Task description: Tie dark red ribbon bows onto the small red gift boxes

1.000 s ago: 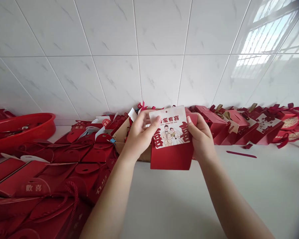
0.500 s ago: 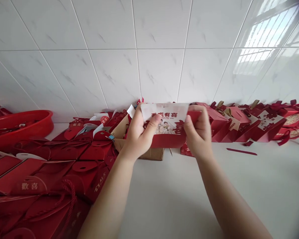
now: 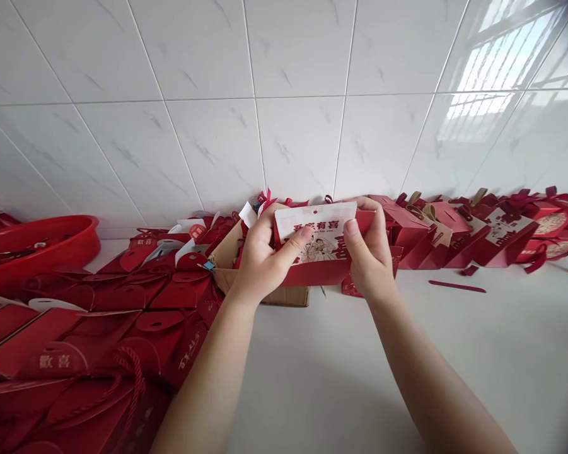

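Observation:
Between my two hands, above the white table, is a red paper gift box [image 3: 319, 275] with a white printed card [image 3: 319, 221] on its front. Red characters and a drawn couple show on the card. My left hand [image 3: 269, 252] grips the left side, its thumb pressed on the print. On the right side, my right hand [image 3: 369, 249] holds on with its thumb at the card's edge and its fingers behind. The back of the box and most of my fingertips are hidden.
Red boxes [image 3: 168, 321] with flaps and cords crowd the left. A red plastic basin [image 3: 78, 249] stands behind them. An open cardboard carton [image 3: 284, 296] is beyond my left hand. Red gift boxes [image 3: 505, 233] line the tiled wall at right. A dark red strip [image 3: 456, 286] lies on the table [image 3: 321, 378].
The box has tilted in my hands, and more red shows at its right and around the card. My right hand has shifted slightly left and down. Both hands keep their hold.

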Demonstrator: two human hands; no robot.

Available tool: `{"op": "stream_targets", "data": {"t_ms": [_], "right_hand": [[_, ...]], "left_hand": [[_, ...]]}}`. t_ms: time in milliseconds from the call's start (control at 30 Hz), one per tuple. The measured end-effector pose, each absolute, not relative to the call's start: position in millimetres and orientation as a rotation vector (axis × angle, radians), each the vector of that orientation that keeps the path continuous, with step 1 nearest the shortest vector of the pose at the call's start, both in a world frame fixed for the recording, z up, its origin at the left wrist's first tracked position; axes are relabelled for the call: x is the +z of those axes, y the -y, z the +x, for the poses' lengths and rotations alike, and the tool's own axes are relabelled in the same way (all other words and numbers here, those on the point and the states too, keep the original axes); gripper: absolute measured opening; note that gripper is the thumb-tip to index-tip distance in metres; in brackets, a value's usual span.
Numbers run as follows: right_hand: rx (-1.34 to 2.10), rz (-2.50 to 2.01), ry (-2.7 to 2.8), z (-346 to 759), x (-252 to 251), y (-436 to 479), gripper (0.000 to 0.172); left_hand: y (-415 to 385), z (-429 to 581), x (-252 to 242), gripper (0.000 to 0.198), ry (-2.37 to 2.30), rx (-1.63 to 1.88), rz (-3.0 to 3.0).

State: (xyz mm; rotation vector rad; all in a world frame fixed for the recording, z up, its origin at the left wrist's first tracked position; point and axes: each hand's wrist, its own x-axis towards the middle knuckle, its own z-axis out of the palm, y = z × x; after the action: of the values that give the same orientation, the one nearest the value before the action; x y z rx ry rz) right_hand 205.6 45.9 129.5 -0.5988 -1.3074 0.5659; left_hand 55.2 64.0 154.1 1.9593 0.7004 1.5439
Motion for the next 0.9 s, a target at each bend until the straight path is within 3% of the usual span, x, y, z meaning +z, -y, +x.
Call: {"op": "stream_targets", "data": {"t_ms": [167,367,900], "right_hand": [[0.565,-0.609,1.338,205.8,131.8,-43.4,0.019],[0.481,-0.579,1.358,207.6,127.4,-49.8,0.025],[0.601,-0.462,1.367,208.9,123.0,-54.3,0.026]], "left_hand": [[-62.5,57.1,154.2,0.019,-0.717,1.574,1.95],[-72.0,65.5,142.6,0.041,-0.608,1.737,1.939],[-72.7,63.8,143.4,0.031,-0.649,1.738,1.994]]}}
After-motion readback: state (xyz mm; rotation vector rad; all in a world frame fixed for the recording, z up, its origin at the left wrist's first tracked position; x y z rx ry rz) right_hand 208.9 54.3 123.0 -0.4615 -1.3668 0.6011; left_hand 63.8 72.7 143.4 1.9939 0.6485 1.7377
